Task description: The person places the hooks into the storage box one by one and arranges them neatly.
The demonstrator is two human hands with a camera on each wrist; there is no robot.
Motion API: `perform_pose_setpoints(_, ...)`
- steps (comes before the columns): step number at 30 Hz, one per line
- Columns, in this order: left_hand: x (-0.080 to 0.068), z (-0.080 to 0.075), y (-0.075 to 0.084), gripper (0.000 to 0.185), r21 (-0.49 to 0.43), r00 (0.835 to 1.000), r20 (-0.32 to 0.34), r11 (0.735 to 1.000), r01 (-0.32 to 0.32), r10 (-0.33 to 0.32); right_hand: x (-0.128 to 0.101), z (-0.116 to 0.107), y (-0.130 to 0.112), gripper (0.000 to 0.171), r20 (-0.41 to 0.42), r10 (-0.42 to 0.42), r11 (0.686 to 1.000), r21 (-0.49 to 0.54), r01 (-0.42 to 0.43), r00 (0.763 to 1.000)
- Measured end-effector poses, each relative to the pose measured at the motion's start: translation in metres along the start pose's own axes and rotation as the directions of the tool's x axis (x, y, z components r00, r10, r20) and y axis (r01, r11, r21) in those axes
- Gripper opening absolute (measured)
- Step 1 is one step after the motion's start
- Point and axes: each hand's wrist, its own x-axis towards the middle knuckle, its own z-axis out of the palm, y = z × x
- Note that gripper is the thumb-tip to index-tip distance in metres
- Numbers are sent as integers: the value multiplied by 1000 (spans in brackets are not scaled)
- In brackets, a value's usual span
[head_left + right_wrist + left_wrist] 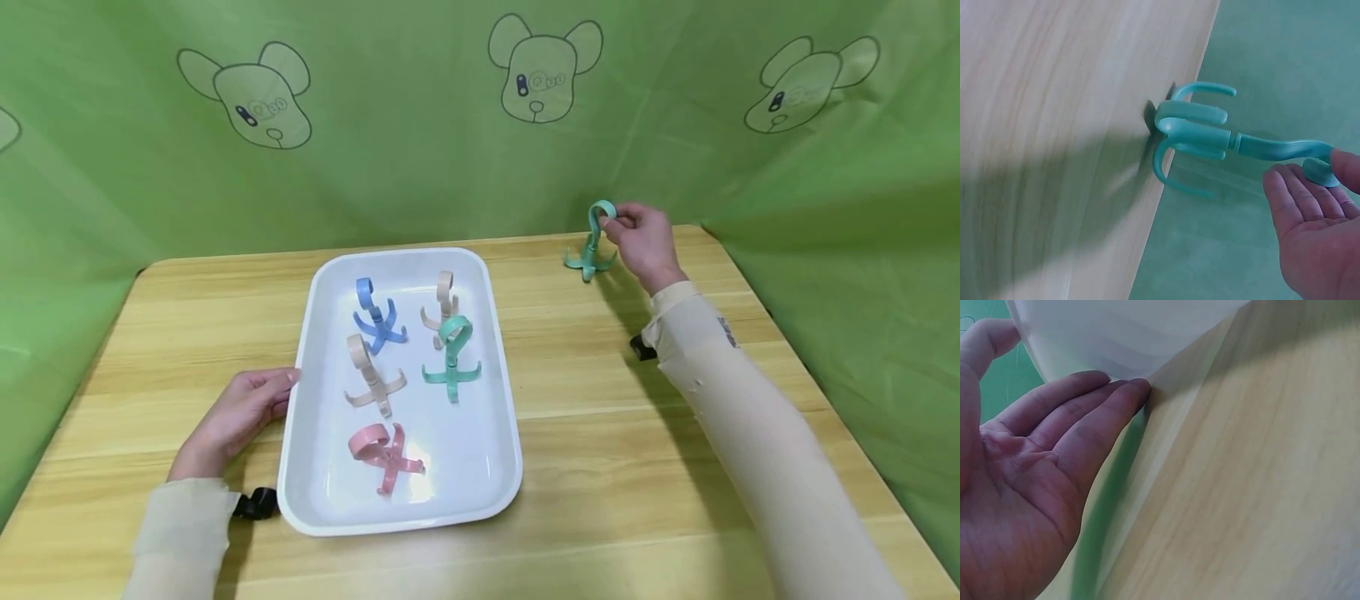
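My right hand [613,222] pinches the top loop of a teal multi-armed hook [592,248] at the table's far right, with the hook's arms touching the wood. In the right wrist view the thumb and fingers of that hand [1313,181] meet at the loop end of the teal hook [1207,128]. My left hand [281,385] lies flat on the table, its straight fingers touching the left rim of a white tray [303,333]. The left wrist view shows those fingers [1119,390] against the tray wall [1122,331].
In the tray lie a blue hook [377,318], two beige hooks [442,304] [371,377], a second teal hook [452,357] and a pink hook [384,457]. The wooden table [600,433] is enclosed by green cloth [420,167] behind and at both sides.
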Motion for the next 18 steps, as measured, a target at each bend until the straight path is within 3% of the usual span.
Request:
perform_pose_setpoints(10,0,0,1,47,-20,1000,-3,1000,-13,13,-10,-2,-8,38,19,-50,993,113,48,999)
perform_pose_setpoints(18,0,0,0,46,-28,1000,-5,1000,-5,4,-21,-3,-14,35,29,-74,961,267,63,997)
